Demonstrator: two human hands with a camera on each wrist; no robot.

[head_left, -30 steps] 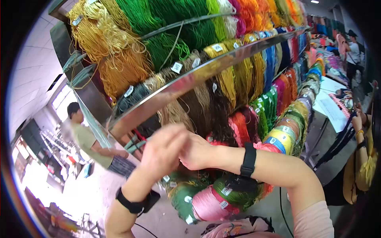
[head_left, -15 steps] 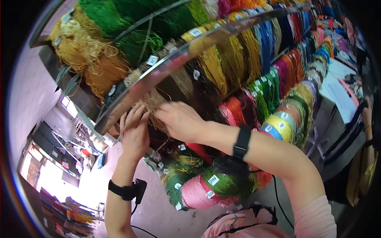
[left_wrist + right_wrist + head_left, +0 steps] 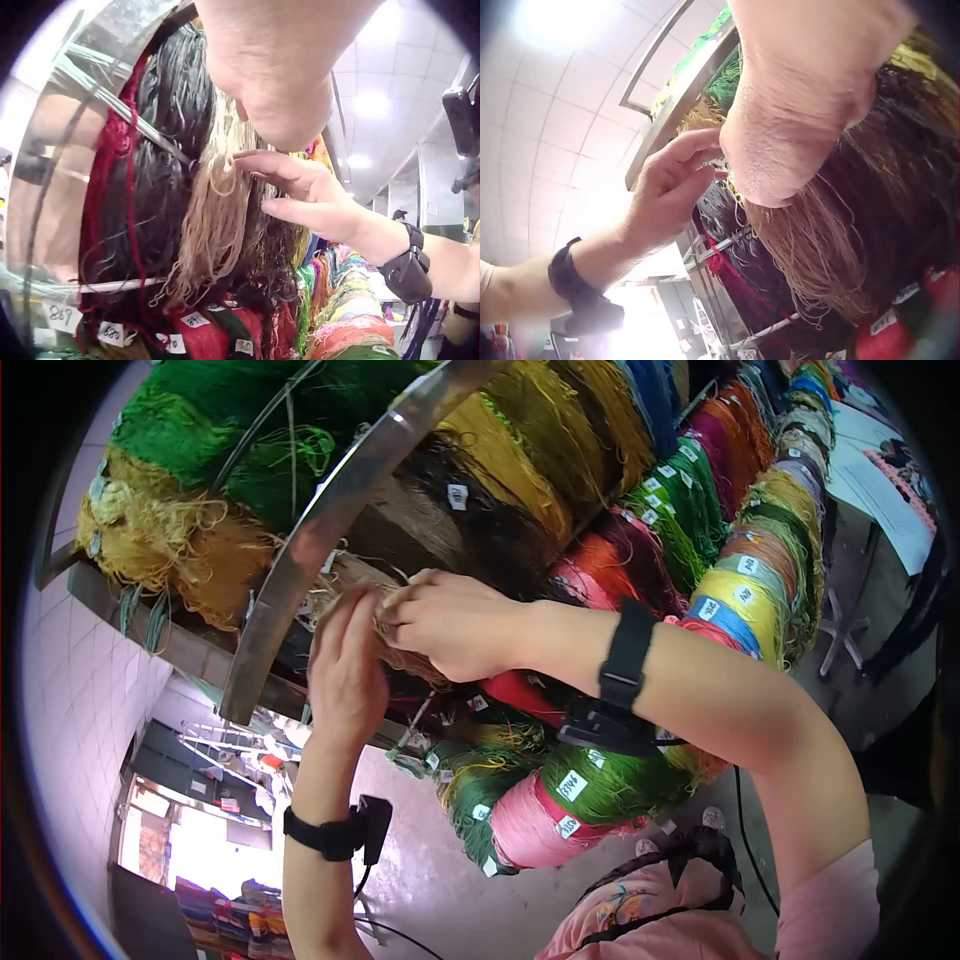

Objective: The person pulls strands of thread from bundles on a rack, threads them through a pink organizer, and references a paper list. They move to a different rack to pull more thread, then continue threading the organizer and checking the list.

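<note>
A hank of beige yarn (image 3: 217, 225) hangs from the rack between a black hank (image 3: 169, 112) and darker brown yarn. Both hands work at its upper part. My left hand (image 3: 348, 670) pinches strands near the top, its fingers bent and thumb close to the forefinger in the right wrist view; its fingertips are partly hidden there. From the other side my right hand (image 3: 307, 199) reaches in, fingertips touching the beige strands and thumb held apart. Loose beige strands (image 3: 817, 259) dangle below the hands.
A metal rail (image 3: 330, 520) curves close above the hands. Green yarn (image 3: 180, 420) and golden yarn (image 3: 170, 540) hang at the left. Below are labelled bundles, including pink yarn (image 3: 535, 825) and green yarn (image 3: 620, 780). Papers lie on a white table (image 3: 870, 450) at the right.
The hands were together and blurred in front of the rack; they moved up to the beige yarn and stay there. The head view has shifted closer, and the person at the left is out of view.
</note>
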